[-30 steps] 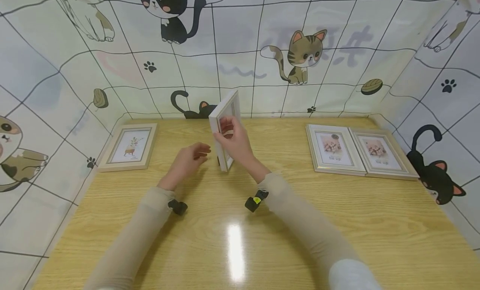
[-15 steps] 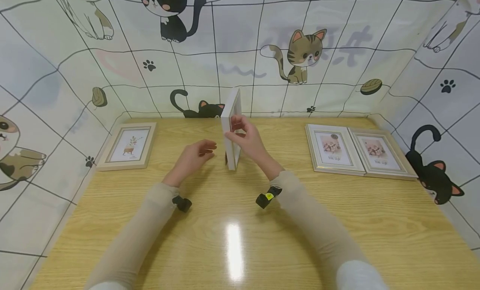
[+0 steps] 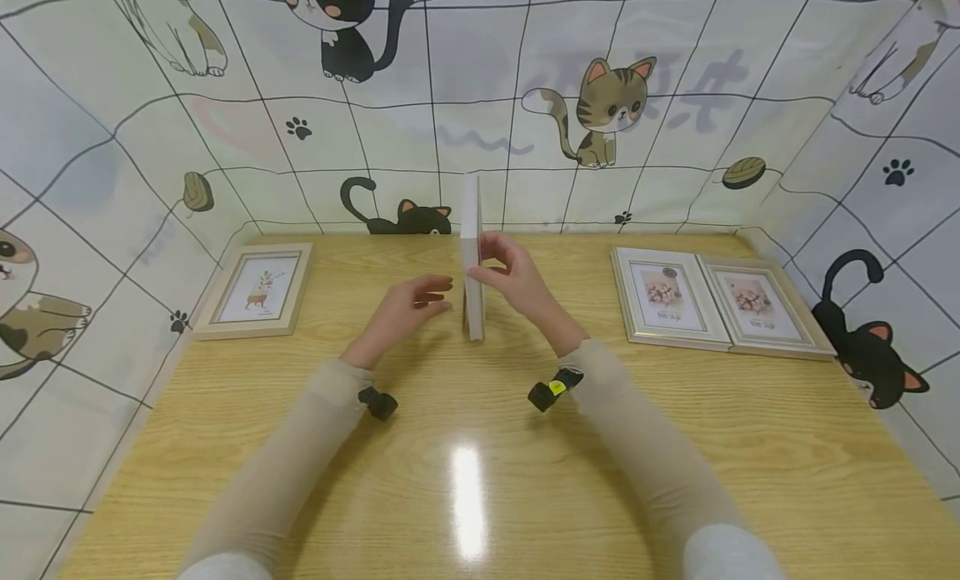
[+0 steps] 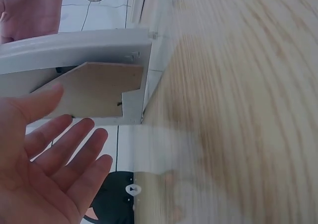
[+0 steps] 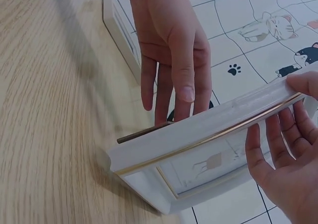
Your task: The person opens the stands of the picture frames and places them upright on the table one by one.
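A white picture frame point(image 3: 472, 255) stands upright on the table, nearly edge-on in the head view. My right hand point(image 3: 521, 284) holds its near edge, thumb on the edge and fingers on the front side. In the right wrist view a gold inner line and a pale picture show on the frame point(image 5: 198, 127), with the right hand point(image 5: 293, 159) at its edge. My left hand point(image 3: 401, 312) is beside the back side, fingers loosely extended. In the left wrist view a brown backing piece point(image 4: 94, 87) shows on the frame's back, close to the left hand point(image 4: 54, 164); contact cannot be told.
At the left lies a pale wooden frame point(image 3: 258, 290) with a potted-plant picture. Two frames with flower pictures, a white one point(image 3: 670, 297) and a beige one point(image 3: 765, 305), lie side by side at the right. A cat-patterned cloth point(image 3: 480, 130) rises behind the table point(image 3: 360, 497).
The picture frame has moved to the right and turned until nearly edge-on, held by my right hand throughout. My left hand has followed it to the right.
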A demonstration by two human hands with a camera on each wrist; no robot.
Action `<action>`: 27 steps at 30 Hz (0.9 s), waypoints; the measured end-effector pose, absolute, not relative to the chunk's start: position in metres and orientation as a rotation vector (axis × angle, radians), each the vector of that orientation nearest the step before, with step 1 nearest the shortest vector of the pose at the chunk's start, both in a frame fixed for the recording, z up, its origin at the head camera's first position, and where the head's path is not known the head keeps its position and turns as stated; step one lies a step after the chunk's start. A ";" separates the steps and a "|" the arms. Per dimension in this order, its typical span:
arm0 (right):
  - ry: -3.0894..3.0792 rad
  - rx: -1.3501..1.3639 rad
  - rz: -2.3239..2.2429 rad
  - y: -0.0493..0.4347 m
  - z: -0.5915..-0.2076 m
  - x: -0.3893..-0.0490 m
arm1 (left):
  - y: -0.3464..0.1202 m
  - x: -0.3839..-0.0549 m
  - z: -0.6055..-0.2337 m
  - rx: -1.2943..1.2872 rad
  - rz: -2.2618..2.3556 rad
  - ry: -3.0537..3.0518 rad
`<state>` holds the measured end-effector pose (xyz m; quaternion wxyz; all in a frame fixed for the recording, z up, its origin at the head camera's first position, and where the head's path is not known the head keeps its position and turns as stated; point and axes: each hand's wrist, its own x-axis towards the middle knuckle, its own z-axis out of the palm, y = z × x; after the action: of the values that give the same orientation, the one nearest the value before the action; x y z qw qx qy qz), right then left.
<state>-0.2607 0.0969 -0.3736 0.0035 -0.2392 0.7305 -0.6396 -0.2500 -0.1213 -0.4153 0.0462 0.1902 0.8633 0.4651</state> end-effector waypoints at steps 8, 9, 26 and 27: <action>2.282 -0.848 -1.983 0.109 -0.375 -0.262 | -0.110 -0.251 -0.418 0.595 1.514 2.595; 2.277 -0.852 -1.979 0.110 -0.375 -0.261 | -0.109 -0.251 -0.418 0.596 1.523 2.589; 2.188 -0.890 -1.966 0.120 -0.378 -0.261 | -0.091 -0.251 -0.418 0.610 1.585 2.535; 2.188 -0.887 -1.965 0.121 -0.379 -0.261 | -0.090 -0.251 -0.418 0.608 1.580 2.537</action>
<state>-0.2609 0.1206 -0.3786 0.0350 -0.2885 0.7118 -0.6394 -0.2505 -0.0901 -0.4182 0.0459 0.1992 0.8309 0.5175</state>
